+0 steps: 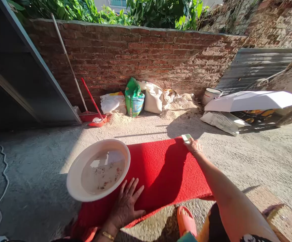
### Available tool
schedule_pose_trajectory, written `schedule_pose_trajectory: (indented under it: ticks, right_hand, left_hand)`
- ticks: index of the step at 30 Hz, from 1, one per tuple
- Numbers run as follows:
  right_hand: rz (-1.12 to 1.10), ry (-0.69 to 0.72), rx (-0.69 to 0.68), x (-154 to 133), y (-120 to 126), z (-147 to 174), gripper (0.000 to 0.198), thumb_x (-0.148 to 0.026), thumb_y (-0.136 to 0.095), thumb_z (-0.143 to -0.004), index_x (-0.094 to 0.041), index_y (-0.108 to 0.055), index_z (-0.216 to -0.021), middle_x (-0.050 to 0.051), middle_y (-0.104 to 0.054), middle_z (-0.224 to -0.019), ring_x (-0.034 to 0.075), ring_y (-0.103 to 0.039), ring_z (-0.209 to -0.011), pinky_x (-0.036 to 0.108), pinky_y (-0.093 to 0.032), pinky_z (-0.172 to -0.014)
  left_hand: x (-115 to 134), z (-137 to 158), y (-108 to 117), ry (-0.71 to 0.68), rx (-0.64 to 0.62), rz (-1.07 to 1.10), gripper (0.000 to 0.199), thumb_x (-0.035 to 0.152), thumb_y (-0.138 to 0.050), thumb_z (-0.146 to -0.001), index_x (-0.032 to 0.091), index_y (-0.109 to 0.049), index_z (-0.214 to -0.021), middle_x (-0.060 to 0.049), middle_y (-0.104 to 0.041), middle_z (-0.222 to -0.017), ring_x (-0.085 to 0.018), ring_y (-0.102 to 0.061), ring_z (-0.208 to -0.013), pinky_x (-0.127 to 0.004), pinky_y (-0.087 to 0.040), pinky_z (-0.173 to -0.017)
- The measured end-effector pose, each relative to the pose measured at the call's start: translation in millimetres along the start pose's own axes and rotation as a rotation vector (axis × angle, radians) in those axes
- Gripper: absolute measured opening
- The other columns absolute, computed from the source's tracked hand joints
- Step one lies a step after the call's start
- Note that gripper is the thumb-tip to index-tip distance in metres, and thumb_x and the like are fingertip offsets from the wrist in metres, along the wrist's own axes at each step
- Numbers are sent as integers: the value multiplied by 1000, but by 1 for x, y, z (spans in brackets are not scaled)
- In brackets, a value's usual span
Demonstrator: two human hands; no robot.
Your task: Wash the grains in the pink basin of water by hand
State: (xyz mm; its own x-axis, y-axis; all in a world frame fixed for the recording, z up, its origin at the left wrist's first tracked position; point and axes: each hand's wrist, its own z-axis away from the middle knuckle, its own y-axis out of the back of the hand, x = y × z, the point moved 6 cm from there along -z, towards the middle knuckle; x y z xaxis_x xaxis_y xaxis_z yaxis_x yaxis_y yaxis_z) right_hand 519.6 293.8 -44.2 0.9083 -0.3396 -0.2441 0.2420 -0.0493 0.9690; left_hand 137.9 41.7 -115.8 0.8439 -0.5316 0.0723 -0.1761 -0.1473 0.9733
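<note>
A red carpet (156, 161) with a rough pile lies spread out in front of me. My left hand (128, 203) rests flat on its near left part, fingers spread and holding nothing. At the far right corner, my right hand (193, 146) is closed on a pale green block (186, 138) against the carpet's edge. The block's underside is hidden, so its exact kind does not show. On the carpet's left end stands a wide white basin (75, 178), just beyond my left fingers. It holds water with dark bits at the bottom.
A red dustpan (98, 123), a green sack (133, 101) and a white sack (154, 99) stand along the brick wall (140, 53). A white umbrella (251, 100) and a bucket (209, 95) are at right. A cable (5, 174) runs along the left ground.
</note>
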Motion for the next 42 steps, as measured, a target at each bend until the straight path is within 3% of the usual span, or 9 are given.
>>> schedule_pose_trajectory:
  ticks: [4, 11, 14, 21, 24, 27, 35, 39, 42]
  right_hand:
    - [-57, -200, 25, 48, 11, -5, 57, -57, -47, -88, -19, -57, -129, 19, -53, -117, 28, -59, -95, 41, -42, -81]
    - [-67, 356, -28, -80, -29, 55, 47, -51, -53, -88, -23, -59, -126, 11, -54, -115, 23, -56, -96, 36, -39, -86]
    - [-56, 435, -52, -93, -36, 64, 44, -52, -57, -86, -26, -61, -121, 9, -55, -114, 23, -54, -100, 36, -36, -91]
    - [-36, -18, -49, 44, -4, 21, 54, -54, -47, -89, -19, -56, -129, 18, -55, -115, 28, -59, -97, 42, -43, -84]
    - [-70, -159, -24, 67, 3, 20, 57, -59, -45, -87, -20, -57, -127, 18, -55, -114, 29, -61, -96, 43, -45, -82]
    - [-172, -73, -14, 18, -5, 37, 53, -59, -47, -87, -25, -59, -125, 13, -56, -114, 25, -62, -95, 38, -46, -83]
    - [-225, 461, -178, -233, -67, 142, 45, -48, -56, -86, -30, -58, -127, 9, -55, -117, 22, -62, -97, 32, -44, -82]
    - [-185, 614, -238, -285, -90, 163, 45, -54, -48, -91, -28, -60, -125, 12, -55, -122, 26, -60, -104, 36, -42, -88]
    - [-127, 659, -251, -280, -95, 151, 46, -54, -49, -90, -29, -58, -127, 12, -54, -124, 27, -57, -108, 38, -40, -92]
  left_hand:
    - [1, 0, 2, 2, -1, -4, 90, 61, -74, -67, 31, -42, -146, -13, -34, -156, -37, -34, -140, -58, -23, -112]
    - [-3, 1, 1, -13, 15, -36, 88, 65, -69, -72, 32, -39, -148, -10, -33, -157, -36, -34, -139, -55, -23, -113]
    - [-5, 1, -1, -20, 17, -49, 89, 67, -69, -71, 32, -41, -147, -10, -35, -156, -36, -35, -139, -55, -25, -112]
    - [-3, -1, 0, 24, 1, -15, 88, 64, -73, -68, 32, -44, -145, -12, -36, -155, -37, -36, -139, -58, -26, -112]
    - [-1, -2, 2, 42, -24, 24, 86, 68, -70, -70, 32, -45, -145, -11, -35, -156, -37, -35, -139, -59, -24, -113]
    - [0, -4, 3, 54, -65, 39, 89, 67, -71, -69, 32, -43, -146, -12, -33, -157, -37, -33, -141, -59, -23, -113]
    - [0, -1, 4, 21, -64, 35, 89, 76, -59, -74, 29, -42, -147, -14, -31, -157, -37, -32, -142, -56, -23, -113]
    - [1, 0, 4, 12, -42, 24, 91, 74, -63, -71, 29, -42, -147, -13, -30, -158, -37, -31, -142, -55, -21, -114]
    - [1, 1, 4, 10, -42, 31, 90, 73, -63, -72, 28, -42, -147, -13, -29, -158, -37, -30, -142, -55, -20, -114]
